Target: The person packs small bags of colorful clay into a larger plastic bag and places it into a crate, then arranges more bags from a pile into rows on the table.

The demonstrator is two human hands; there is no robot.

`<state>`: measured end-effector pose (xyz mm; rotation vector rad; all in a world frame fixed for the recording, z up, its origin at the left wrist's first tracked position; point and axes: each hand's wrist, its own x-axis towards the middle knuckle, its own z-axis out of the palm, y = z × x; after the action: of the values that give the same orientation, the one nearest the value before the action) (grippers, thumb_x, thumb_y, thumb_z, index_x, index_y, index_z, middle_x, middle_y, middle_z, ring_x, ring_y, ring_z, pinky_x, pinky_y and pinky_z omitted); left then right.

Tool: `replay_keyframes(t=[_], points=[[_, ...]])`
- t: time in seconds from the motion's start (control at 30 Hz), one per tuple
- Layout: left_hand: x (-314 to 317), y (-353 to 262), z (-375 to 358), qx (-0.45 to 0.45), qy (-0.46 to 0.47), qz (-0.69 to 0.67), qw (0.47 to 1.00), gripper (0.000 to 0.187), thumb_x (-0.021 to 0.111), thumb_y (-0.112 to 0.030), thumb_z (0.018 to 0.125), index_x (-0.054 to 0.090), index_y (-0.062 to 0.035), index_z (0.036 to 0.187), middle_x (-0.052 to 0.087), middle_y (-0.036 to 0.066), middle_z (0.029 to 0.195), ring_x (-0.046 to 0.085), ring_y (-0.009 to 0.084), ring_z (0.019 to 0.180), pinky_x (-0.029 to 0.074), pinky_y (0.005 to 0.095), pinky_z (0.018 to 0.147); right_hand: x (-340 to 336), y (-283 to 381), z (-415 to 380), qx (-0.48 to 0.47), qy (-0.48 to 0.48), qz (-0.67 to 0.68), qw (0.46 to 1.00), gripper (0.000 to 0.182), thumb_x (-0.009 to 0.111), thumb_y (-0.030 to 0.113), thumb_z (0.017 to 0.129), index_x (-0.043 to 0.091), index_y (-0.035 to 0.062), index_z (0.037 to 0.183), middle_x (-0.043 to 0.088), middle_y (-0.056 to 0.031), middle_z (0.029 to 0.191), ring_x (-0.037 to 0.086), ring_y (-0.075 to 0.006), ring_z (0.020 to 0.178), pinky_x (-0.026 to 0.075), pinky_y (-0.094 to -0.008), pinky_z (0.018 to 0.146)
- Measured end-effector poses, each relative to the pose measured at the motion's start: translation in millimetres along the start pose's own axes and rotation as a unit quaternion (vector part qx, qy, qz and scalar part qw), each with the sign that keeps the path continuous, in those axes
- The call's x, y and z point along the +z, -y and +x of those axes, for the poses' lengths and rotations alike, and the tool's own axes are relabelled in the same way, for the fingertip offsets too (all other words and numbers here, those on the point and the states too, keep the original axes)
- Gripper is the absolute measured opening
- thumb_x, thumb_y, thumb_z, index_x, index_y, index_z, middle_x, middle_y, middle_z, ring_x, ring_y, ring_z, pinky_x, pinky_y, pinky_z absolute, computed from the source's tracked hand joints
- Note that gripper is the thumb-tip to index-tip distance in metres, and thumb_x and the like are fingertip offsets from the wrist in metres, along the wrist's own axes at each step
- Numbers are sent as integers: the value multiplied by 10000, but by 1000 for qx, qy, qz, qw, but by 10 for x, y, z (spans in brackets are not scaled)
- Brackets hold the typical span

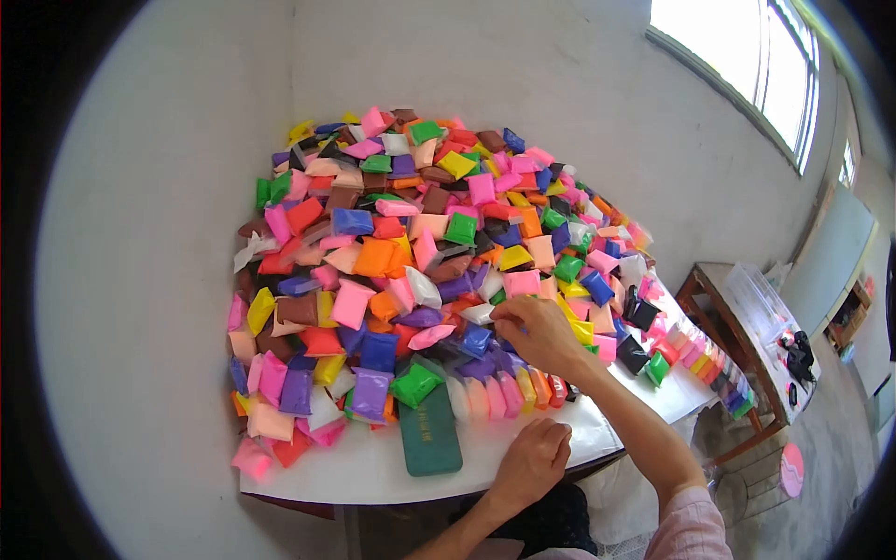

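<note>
A large heap of small coloured packets (373, 257) covers the white table. My right hand (534, 329) reaches over the heap, its fingers pinched at the end of a white packet (478, 315). Closer to me, my left hand (534, 459) is curled above the table's front edge; whatever its fingers may hold is hidden. Between the heap and my hands, a row of upright packets (497, 396) runs from white through pink and yellow to red and black. To the left of that row lies a green case (431, 437), with a green packet (415, 384) on its top end.
The white tabletop (355, 483) shows along the front. Another row of coloured packets (714, 364) stands at the right edge. Beyond it are a wooden table (737, 327) with a clear plastic box (754, 297) and a pink-topped stool (791, 469). Walls rise behind and left.
</note>
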<state>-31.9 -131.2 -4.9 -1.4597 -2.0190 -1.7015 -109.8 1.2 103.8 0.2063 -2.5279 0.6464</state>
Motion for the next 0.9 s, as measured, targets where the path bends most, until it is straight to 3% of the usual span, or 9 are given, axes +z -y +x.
replay_keyframes(t=[0.57, 0.9], points=[[-15, -5, -1, 4, 4, 13, 1000, 134, 602, -21, 859, 604, 27, 985, 603, 209, 923, 597, 388, 885, 490, 453, 813, -54, 24, -120, 13, 8, 8, 1000, 149, 644, 97, 867, 716, 11, 964, 714, -117, 880, 676, -246, 775, 528, -360, 737], [1, 10, 0, -6, 11, 18, 1000, 149, 607, -17, 850, 603, 7, 998, 608, 207, 914, 600, 385, 881, 489, 453, 813, -66, 107, -215, -11, 3, 13, 1000, 150, 659, 95, 846, 720, 14, 957, 707, -148, 890, 684, -278, 804, 528, -363, 752]])
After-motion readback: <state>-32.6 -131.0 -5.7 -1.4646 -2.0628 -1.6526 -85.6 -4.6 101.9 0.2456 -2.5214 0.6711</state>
